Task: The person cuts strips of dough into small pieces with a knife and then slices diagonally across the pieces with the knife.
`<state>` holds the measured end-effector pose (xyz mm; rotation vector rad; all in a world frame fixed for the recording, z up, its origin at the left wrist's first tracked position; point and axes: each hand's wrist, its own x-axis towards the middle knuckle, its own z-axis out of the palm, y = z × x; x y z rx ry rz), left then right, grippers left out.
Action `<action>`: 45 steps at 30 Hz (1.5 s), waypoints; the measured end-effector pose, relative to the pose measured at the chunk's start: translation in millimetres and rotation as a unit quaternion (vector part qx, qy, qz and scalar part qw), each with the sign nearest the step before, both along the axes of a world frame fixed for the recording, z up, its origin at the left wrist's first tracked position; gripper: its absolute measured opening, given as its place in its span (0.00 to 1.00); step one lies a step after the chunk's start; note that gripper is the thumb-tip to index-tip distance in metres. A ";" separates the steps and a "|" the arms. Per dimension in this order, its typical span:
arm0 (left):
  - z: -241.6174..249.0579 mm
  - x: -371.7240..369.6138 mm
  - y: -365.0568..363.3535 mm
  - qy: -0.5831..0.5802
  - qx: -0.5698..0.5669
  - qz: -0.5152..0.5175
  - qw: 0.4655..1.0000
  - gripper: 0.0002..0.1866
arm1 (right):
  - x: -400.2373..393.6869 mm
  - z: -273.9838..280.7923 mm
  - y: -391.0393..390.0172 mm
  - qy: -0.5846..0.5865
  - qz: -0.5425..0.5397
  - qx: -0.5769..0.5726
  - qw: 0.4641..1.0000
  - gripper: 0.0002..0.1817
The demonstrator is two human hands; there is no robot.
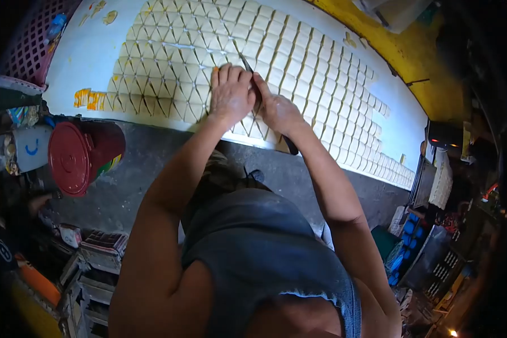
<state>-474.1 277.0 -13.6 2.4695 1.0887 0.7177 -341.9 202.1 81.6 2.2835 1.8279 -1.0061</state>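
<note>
My right hand (280, 112) is closed around a long knife, its index finger stretched along the back of the blade (244, 59). The dark handle end (291, 147) sticks out below that hand, near the table's front edge. My left hand (231, 96) lies open just left of the blade, fingers outstretched on the dough. Rows of pale cut dough pieces (327, 84) cover much of the table. Left of the knife, the dough (158, 73) is split by slanting cuts into pointed shapes; to the right, the pieces are blocky.
Orange-smeared dough strips (89, 99) lie at the left end of the white table (73, 67). A dark red lidded bucket (69, 159) stands on the floor at left. Behind it is a pale container (34, 149). A purple lattice crate (31, 48) sits at upper left.
</note>
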 end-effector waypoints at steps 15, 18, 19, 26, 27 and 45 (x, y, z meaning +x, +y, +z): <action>1.0 -2.2 -66.5 -0.011 0.003 -0.013 1.000 0.21 | 9.7 -10.1 -98.1 0.024 0.002 0.018 1.000 0.47; -0.3 -2.5 -66.9 -0.011 0.001 -0.012 1.000 0.21 | 10.7 17.4 -130.7 0.002 0.017 -0.055 0.998 0.50; 0.3 -1.5 -68.0 -0.018 0.008 -0.010 1.000 0.20 | 10.4 10.4 -140.5 0.004 0.016 -0.042 0.999 0.50; 3.8 0.7 -121.5 -0.041 0.010 -0.034 0.999 0.19 | 8.6 -22.7 -148.7 0.027 0.001 0.062 0.998 0.51; 1.8 -0.9 -123.9 -0.038 0.007 -0.037 0.999 0.19 | 9.7 -13.9 -163.2 0.020 0.003 0.039 0.999 0.50; -2.4 6.1 -45.1 0.172 0.086 -0.048 0.980 0.36 | 70.2 67.9 -171.3 0.158 -0.077 0.260 0.949 0.50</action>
